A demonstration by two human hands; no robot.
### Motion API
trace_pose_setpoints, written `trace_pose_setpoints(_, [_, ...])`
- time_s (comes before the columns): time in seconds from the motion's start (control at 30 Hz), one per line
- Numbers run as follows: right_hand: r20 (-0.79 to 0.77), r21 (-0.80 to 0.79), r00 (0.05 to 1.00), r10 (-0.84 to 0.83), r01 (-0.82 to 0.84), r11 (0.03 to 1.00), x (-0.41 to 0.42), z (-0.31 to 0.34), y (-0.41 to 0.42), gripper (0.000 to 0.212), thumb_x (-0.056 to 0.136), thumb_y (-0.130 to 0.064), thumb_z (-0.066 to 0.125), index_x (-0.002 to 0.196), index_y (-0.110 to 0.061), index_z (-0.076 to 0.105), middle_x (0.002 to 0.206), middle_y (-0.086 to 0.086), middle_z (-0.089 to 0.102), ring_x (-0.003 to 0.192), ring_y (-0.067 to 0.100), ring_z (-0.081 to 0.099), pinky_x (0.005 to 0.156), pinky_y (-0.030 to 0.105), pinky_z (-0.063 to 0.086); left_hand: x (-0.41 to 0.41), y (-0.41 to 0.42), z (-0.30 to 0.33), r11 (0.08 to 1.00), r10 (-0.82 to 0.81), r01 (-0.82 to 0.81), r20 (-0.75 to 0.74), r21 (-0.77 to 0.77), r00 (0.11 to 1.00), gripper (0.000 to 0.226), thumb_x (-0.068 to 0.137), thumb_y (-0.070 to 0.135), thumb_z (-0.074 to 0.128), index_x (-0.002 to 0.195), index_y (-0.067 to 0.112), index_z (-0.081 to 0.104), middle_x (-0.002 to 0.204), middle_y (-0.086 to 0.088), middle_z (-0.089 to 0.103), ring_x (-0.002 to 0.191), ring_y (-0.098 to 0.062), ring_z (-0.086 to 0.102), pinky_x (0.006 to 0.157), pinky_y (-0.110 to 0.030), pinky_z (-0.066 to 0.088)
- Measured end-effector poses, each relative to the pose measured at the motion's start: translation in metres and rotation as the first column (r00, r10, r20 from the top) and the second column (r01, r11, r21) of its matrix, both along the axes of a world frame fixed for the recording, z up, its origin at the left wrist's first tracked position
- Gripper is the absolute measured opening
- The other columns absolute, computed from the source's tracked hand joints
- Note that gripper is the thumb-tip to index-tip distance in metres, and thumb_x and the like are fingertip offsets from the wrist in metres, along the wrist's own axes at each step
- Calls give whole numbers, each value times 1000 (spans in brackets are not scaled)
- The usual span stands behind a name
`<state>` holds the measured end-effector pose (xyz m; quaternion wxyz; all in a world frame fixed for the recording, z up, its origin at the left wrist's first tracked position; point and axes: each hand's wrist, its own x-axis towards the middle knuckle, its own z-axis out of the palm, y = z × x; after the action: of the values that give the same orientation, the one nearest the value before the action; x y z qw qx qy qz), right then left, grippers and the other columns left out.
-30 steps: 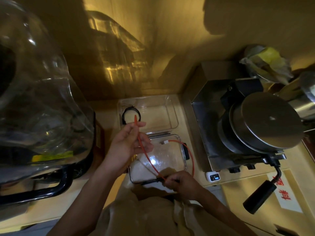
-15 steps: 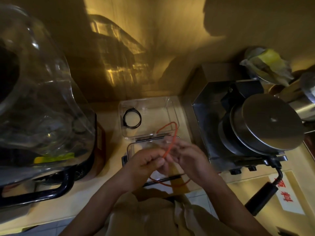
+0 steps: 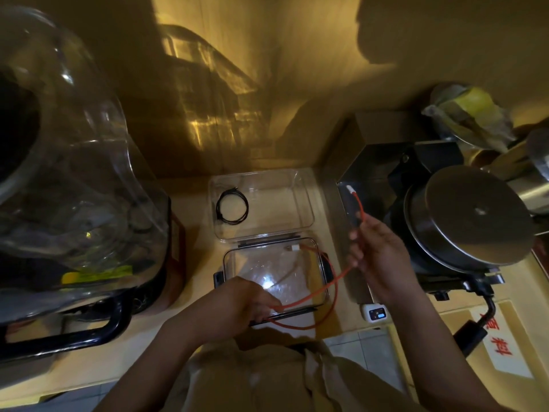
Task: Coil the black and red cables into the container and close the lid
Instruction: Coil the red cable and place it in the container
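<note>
Big clear blender jar [image 3: 68, 173] fills the 9 o'clock side, and a metal machine with a round lid [image 3: 472, 215] sits at 3 o'clock. Between them on the tabletop [image 3: 193, 209]: the clear container [image 3: 300, 200] toward 12, with its lid [image 3: 237, 263] lying flat just at its 6 o'clock edge. The black cable [image 3: 232, 208] is already coiled inside the container, left half. The red cable [image 3: 323, 288] isn't in yet, it's strung out over the lid. Right hand [image 3: 377, 257] pinches it in closed fingers near the white plug end, which pokes up toward 11. Left hand [image 3: 252, 298] pinches a lower stretch, fingers curled shut. The cable's length runs roughly 8-to-2 between them, other plug resting on the lid. The container is at 12 from both hands, and the right one looks a bit nearer.
</note>
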<state>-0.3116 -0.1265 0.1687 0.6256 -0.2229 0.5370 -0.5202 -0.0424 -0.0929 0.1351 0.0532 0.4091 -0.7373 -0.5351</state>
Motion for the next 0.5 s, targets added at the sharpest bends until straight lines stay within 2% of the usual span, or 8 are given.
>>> trace_pose_setpoints(0.07, [-61,-9,998,9,-10,1000,-5,-1,0,23,103,-8,42,121,-8,56,80,6,55,53,13,42,45,23,41,0,-1,0,998,-55,56,51,-19,997,22,98,18,53,102,14,74,94,-6,71,86,-15,64,81,-36,51])
trace_pose_setpoints(0.17, [-134,-25,991,17,-21,999,-15,-3,-3,21,102,-7,45,115,-11,61,83,5,58,53,12,46,45,24,44,1,-2,-3,987,-139,150,159,-60,977,22,98,12,51,102,11,73,96,-6,70,87,-16,62,84,-35,48])
trace_pose_setpoints(0.3, [-201,-29,979,18,-24,999,-25,-6,-7,25,103,-9,45,125,-12,57,80,3,60,55,13,49,49,28,47,2,-2,-3,972,-153,199,312,-122,938,37,93,5,53,115,28,72,111,3,70,102,-13,63,91,-31,49])
trace_pose_setpoints(0.4, [-295,-41,955,36,-50,998,-22,-6,-6,24,104,-12,43,121,-14,59,74,2,56,54,14,45,47,26,44,5,-2,-3,977,-134,176,298,-119,945,39,92,7,53,115,32,72,112,5,70,104,-12,62,91,-31,49])
trace_pose_setpoints(0.5, [-465,-36,881,89,-120,992,-16,-3,-4,23,104,-14,44,117,-18,63,70,5,51,54,15,44,48,27,39,5,-6,-3,961,-128,190,282,-203,951,43,91,5,53,118,33,71,106,4,68,100,-12,62,87,-26,49])
